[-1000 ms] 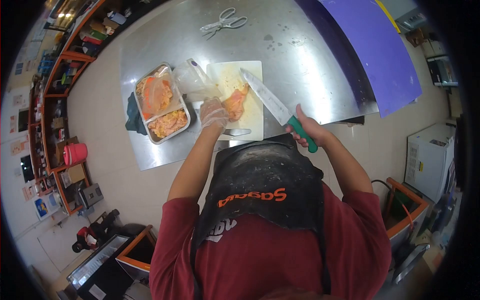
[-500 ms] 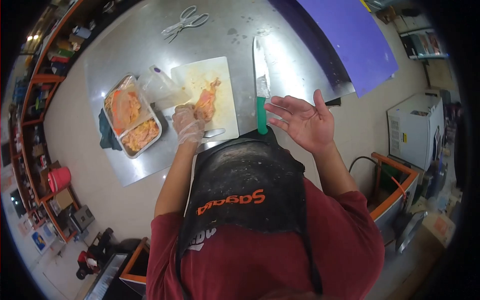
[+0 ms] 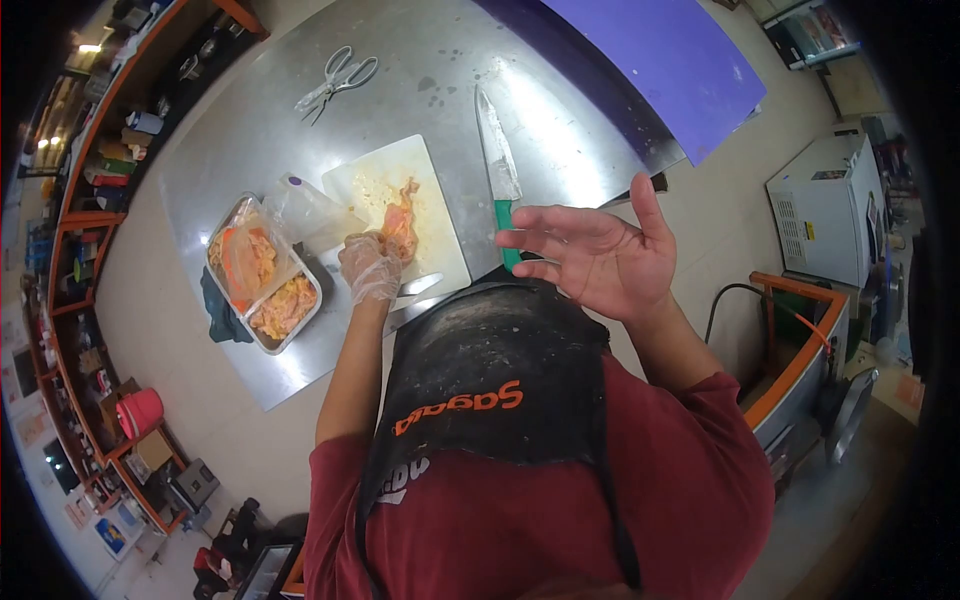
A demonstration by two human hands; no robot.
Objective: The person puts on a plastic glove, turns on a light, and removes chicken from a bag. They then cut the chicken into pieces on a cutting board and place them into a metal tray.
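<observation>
My left hand point(image 3: 368, 266), in a clear plastic glove, rests at the lower left of a white cutting board point(image 3: 440, 240). Its fingers are curled against the lower end of a strip of raw meat point(image 3: 399, 229), and the fingertips are partly hidden. Close to that wrist a small metal blade point(image 3: 421, 284) lies at the board's near edge; its handle cannot be made out. My bare right hand point(image 3: 605, 255) is held up, palm showing and fingers apart, with nothing in it. Behind its fingertips lies a large knife point(image 3: 498, 150) with a green handle, right of the board.
On the steel table point(image 3: 250, 150), a metal tray point(image 3: 312, 312) of raw meat pieces stands left, with a plastic bag point(image 3: 262, 245) over part of it. Another clear bag point(image 3: 312, 212) touches the board. Scissors point(image 3: 340, 80) lie farther back. A purple panel point(image 3: 670, 70) stands at the far right.
The view has turned slightly, shifting the table and its things. My right hand now overlaps the green knife handle in view, its fingers less spread. My left hand stays at the meat.
</observation>
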